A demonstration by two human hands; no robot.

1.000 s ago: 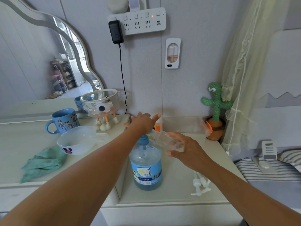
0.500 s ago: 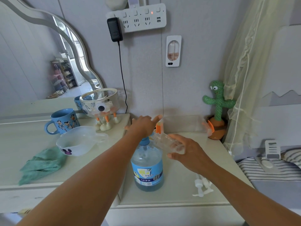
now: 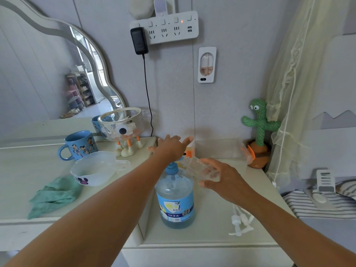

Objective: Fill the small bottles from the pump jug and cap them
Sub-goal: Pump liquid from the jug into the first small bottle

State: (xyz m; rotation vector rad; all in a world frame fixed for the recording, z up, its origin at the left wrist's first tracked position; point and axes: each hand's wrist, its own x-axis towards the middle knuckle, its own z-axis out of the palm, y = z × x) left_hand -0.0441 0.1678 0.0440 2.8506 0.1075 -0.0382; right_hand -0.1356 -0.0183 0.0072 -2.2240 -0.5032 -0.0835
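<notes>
1. The left hand (image 3: 172,149) lies palm-down on the pump jug's (image 3: 175,199) blue pump head and hides most of it; only the blue collar below the palm shows. Its grip is loose, fingers spread flat and closed on nothing.
2. The right hand (image 3: 221,178) hides the base of the small bottle (image 3: 196,167); its grip is wrapped around that bottle.
3. Whether the spout touches the bottle's mouth cannot be told, as the left hand covers that spot.
4. The bottle is clear, thin plastic, hard to make out against the pale tabletop (image 3: 212,236). It lies tilted, its long axis running from the right palm up and left, mouth toward the pump.
5. The jug is a round, see-through plastic body with blue liquid and a blue label, upright near the tabletop's front edge, toward its left side.
6. Two white pump caps (image 3: 239,222) lie on their sides near the front right corner, partly behind the right forearm.
7. A clear box with orange clips (image 3: 219,149) sits at the back edge, its outline faint.
</notes>
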